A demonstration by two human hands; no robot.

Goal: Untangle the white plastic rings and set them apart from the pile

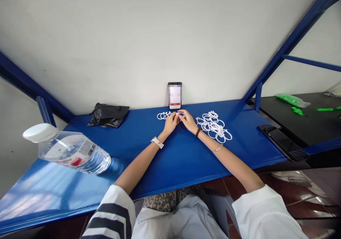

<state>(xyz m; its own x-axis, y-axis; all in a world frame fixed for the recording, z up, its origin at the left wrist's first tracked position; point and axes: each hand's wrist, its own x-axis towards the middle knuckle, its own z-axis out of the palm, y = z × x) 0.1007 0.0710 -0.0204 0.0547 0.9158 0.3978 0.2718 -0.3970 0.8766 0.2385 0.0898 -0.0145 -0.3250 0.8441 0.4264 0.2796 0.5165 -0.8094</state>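
My left hand (171,122) and my right hand (188,120) meet in the middle of the blue table, fingertips together. Between them shows a small part of a white ring (182,115), mostly covered by the fingers. Both hands are closed in a pinch. Just left of my left hand lie a few white rings (161,116) in a short row. To the right of my right hand spreads a loose pile of white rings (213,126) with small knobs on them.
A phone (175,96) leans on the wall behind my hands. On the left are a black plastic bag (108,114) and a large water bottle (71,150). Blue frame bars (266,72) rise at the right, beside a black table (282,118) with green pieces (290,99).
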